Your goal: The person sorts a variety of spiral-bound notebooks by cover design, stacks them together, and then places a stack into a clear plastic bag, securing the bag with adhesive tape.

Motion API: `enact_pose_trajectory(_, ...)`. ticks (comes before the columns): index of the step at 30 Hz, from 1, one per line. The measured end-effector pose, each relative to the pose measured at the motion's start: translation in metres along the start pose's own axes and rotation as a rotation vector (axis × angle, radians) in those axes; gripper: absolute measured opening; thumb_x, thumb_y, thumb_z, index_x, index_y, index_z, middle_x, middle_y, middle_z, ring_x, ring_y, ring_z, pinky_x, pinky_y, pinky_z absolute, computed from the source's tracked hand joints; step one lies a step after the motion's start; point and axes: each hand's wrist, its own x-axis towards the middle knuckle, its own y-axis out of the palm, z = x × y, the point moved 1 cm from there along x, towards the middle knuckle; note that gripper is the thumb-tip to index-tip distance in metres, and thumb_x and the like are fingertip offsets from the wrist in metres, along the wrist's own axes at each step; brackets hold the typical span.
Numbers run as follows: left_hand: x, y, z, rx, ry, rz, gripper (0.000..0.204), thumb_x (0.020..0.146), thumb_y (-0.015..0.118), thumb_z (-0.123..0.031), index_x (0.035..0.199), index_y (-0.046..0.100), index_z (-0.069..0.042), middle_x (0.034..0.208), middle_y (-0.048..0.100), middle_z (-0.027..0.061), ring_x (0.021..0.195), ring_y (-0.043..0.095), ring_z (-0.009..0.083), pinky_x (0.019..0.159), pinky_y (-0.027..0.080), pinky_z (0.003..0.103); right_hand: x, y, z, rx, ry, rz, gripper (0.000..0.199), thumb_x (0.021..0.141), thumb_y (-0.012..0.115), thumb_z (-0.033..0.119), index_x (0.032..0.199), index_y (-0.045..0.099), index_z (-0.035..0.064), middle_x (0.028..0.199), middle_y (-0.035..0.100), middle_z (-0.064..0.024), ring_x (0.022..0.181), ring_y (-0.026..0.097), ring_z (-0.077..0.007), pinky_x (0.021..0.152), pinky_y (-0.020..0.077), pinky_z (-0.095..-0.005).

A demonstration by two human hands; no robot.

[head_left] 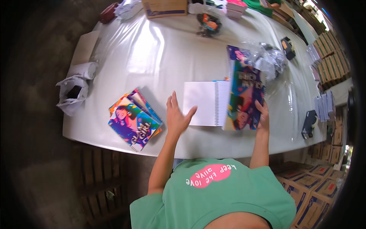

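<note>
An open spiral notebook [199, 103] lies in front of me, with a blank white page left of the coil and a lined one to its right. Over its right side, my right hand [262, 115] grips the edge of a colourful illustrated notebook cover [244, 93], tilted up and slightly blurred. Whether this cover belongs to the open notebook I cannot tell. My left hand [179, 118] is open with fingers spread, just beside the blank page and holding nothing. Left of it sits a loose pile of spiral notebooks [133, 120] with bright illustrated covers.
White sheeting covers the table [114, 76]. Crumpled clear plastic [270, 61] lies beyond my right hand, near two black tape dispensers [288, 48]. A plastic-wrapped bundle [209, 23] and a cardboard box [165, 8] stand at the back. White plastic bags [74, 93] lie at the left edge.
</note>
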Motion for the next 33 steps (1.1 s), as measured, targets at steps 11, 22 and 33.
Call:
enact_pose_trajectory(11,0.092,0.046,0.0,-0.249,-0.612,0.879,0.081,0.075,0.062,-0.061,0.126,0.05,0.001,0.104,0.058,0.0121,0.063,0.045,0.0081,0.053,0.037,0.021,-0.07,-0.156,0.033,0.146,-0.255,-0.185,0.048,0.076,0.067,0.01,0.119,0.049,-0.0006,0.109,0.059,-0.0117,0.098,0.058,-0.0229,0.088,0.0464,-0.0355)
enact_pose_trajectory(22,0.068,0.113,-0.055,-0.81,-0.389,0.876,0.045,0.086,0.055,-0.025,0.128,0.05,-0.008,0.122,0.055,0.0071,0.113,0.049,0.0198,0.088,0.041,0.038,-0.003,-0.058,0.043,0.055,0.149,0.301,0.049,0.079,0.065,0.006,0.123,0.043,0.0002,0.093,0.061,-0.0099,0.078,0.061,-0.0155,0.068,0.0516,-0.0247)
enact_pose_trajectory(33,0.201,0.296,-0.115,-0.033,-0.394,0.57,0.068,0.074,0.069,-0.04,0.123,0.047,0.001,0.123,0.051,0.0263,0.11,0.053,0.0378,0.087,0.047,0.042,0.049,-0.094,0.01,-1.264,-0.279,0.112,0.038,0.074,0.069,0.015,0.111,0.061,0.0117,0.113,0.053,-0.0115,0.108,0.048,-0.0318,0.092,0.0401,-0.041)
